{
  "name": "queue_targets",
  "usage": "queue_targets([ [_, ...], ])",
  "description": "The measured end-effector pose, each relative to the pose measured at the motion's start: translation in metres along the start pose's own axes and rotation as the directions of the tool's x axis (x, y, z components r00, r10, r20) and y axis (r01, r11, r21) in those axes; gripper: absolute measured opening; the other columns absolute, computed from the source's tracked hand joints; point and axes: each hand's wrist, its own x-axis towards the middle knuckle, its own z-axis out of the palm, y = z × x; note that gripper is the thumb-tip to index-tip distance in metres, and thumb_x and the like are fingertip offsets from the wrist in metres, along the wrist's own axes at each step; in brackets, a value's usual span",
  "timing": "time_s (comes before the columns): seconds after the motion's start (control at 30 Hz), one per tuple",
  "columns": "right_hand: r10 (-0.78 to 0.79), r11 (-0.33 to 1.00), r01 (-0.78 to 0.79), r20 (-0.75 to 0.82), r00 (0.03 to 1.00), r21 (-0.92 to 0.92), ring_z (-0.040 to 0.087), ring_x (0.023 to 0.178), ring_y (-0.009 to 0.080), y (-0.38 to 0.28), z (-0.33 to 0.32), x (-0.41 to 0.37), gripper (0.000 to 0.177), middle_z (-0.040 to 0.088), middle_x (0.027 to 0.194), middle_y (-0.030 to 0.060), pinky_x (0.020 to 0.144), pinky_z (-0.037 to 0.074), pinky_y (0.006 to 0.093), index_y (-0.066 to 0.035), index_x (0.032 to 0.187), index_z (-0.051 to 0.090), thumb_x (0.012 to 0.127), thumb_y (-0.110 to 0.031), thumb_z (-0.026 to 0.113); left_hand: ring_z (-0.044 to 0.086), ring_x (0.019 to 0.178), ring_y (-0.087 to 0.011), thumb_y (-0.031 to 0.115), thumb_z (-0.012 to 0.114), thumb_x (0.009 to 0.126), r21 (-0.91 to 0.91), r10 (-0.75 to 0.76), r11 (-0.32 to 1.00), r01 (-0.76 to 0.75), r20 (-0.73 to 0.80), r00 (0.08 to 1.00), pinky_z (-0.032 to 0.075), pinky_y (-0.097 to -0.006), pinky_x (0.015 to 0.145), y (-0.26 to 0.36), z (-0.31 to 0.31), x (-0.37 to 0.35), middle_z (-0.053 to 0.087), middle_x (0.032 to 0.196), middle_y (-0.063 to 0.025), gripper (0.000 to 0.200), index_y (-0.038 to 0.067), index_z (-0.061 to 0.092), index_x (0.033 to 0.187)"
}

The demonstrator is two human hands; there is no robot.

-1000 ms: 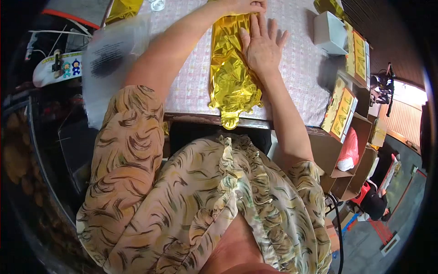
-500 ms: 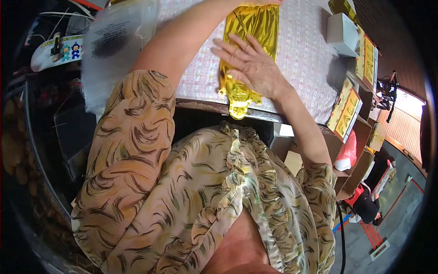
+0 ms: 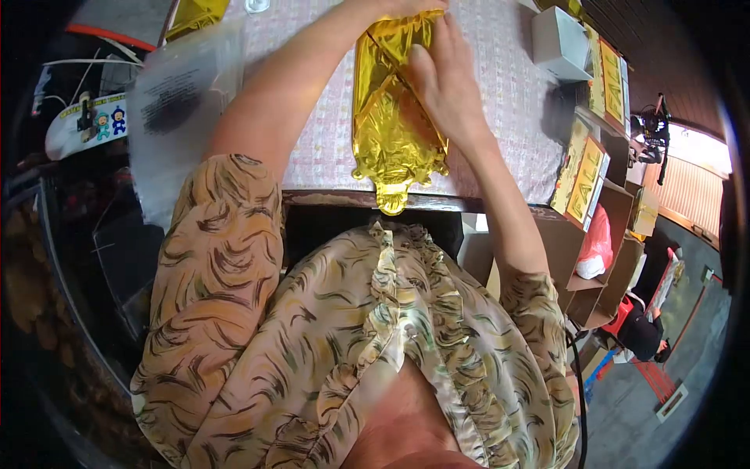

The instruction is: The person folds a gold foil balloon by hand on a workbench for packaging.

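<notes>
A flat, crinkled gold foil balloon (image 3: 398,129) lies lengthwise on the cloth-covered table, its rounded tab hanging over the near edge. At the top of the view, my left hand (image 3: 406,6) grips the balloon's far end; the picture edge cuts off part of this hand. My right hand (image 3: 449,78) rests along the balloon's right side. Its fingers stretch toward the far end, with the thumb apart and lying over the foil. A dark diagonal crease runs across the foil beside that thumb.
Clear plastic bags (image 3: 180,109) with dark print lie at the table's left. To the right stand a white box (image 3: 561,43) and cardboard boxes with "FALL" labels (image 3: 587,186). A red-and-white bag (image 3: 595,242) sits in an open carton. Another person (image 3: 637,328) is at far right.
My right hand has turned and slid from lying spread across the foil to its right edge, fingers pointing away. The view has shifted slightly, and more of the balloon's near part shows.
</notes>
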Motion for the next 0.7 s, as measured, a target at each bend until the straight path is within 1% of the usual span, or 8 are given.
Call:
queue_targets([
  [0.03,-0.05,0.943,0.014,-0.1,0.994,-0.332,0.027,0.151,0.0441,0.015,0.015,0.005,0.078,0.038,0.157,0.0294,0.125,0.017,0.0512,0.009,0.152,0.034,0.106,-0.053,0.041,0.062,0.093,-0.0359,0.025,0.068,0.092,0.006,-0.007,1.0,0.007,0.003,1.0,0.051,-0.0449,0.084,0.001,-0.002,0.001,0.064,0.093,-0.0156,0.019,0.006,0.067,0.095],
  [0.07,-0.056,0.944,0.017,-0.108,0.993,-0.33,0.027,0.151,0.0441,0.02,0.025,0.002,0.078,0.038,0.157,0.0294,0.125,0.017,0.0512,0.009,0.152,0.034,0.106,-0.053,0.041,0.062,0.093,-0.0359,0.025,0.068,0.092,0.013,0.0,1.0,-0.001,0.006,1.0,0.051,-0.0449,0.084,-0.001,0.0,0.001,0.064,0.093,-0.0156,0.019,0.006,0.067,0.095],
  [0.13,-0.026,0.81,0.017,-0.008,1.0,-0.587,0.025,0.151,0.0445,0.026,0.038,-0.003,0.083,0.03,0.16,0.0308,0.124,0.019,0.0516,0.01,0.154,0.027,0.105,-0.054,0.043,0.063,0.093,-0.0358,0.024,0.068,0.091,0.077,-0.03,0.997,0.031,-0.016,0.999,0.051,-0.0446,0.084,-0.004,0.005,0.0,0.064,0.093,-0.0157,0.018,0.006,0.067,0.095],
  [0.2,-0.042,0.794,0.039,0.009,0.999,-0.607,0.026,0.151,0.0443,0.017,0.039,-0.008,0.084,0.03,0.16,0.0301,0.124,0.02,0.0522,0.009,0.154,0.028,0.104,-0.056,0.044,0.063,0.093,-0.0361,0.023,0.068,0.091,0.056,-0.063,0.996,0.064,-0.005,0.998,0.051,-0.0447,0.084,-0.002,0.002,0.0,0.064,0.092,-0.0159,0.018,0.006,0.068,0.095],
  [0.27,-0.063,0.78,0.073,0.038,0.997,-0.621,0.025,0.151,0.0437,0.016,0.039,-0.014,0.086,0.029,0.161,0.0294,0.124,0.02,0.0525,0.008,0.154,0.029,0.103,-0.059,0.044,0.063,0.094,-0.0362,0.022,0.067,0.092,-0.013,-0.025,1.0,0.025,-0.045,0.999,0.051,-0.0447,0.084,0.001,0.002,-0.001,0.065,0.093,-0.016,0.017,0.006,0.068,0.096],
  [0.43,-0.039,0.778,0.063,0.052,0.998,-0.625,0.024,0.152,0.0426,0.012,0.039,-0.014,0.087,0.029,0.161,0.0286,0.125,0.016,0.0525,0.009,0.154,0.032,0.103,-0.061,0.04,0.064,0.092,-0.0356,0.021,0.068,0.091,0.026,-0.037,0.999,0.037,-0.016,0.999,0.052,-0.0442,0.084,-0.001,0.0,0.002,0.066,0.092,-0.0157,0.017,0.005,0.068,0.095],
  [0.6,-0.039,0.74,0.117,0.131,0.991,-0.662,0.025,0.151,0.0448,0.009,0.035,-0.016,0.078,0.029,0.164,0.0224,0.123,0.019,0.0553,-0.006,0.159,0.032,0.103,-0.06,0.041,0.066,0.084,-0.0357,0.024,0.069,0.089,-0.016,-0.078,0.997,0.077,-0.024,0.997,0.054,-0.0434,0.077,0.012,-0.004,0.004,0.066,0.088,-0.0151,0.018,0.006,0.068,0.092],
  [0.7,-0.055,0.758,0.117,0.117,0.992,-0.641,0.026,0.15,0.0451,0.01,0.035,-0.016,0.076,0.03,0.163,0.0224,0.123,0.019,0.0561,-0.007,0.158,0.033,0.103,-0.059,0.043,0.068,0.078,-0.0355,0.026,0.072,0.086,-0.038,-0.139,0.99,0.139,0.011,0.99,0.054,-0.0424,0.071,0.026,-0.012,0.002,0.069,0.086,-0.0166,0.022,0.004,0.07,0.088],
])
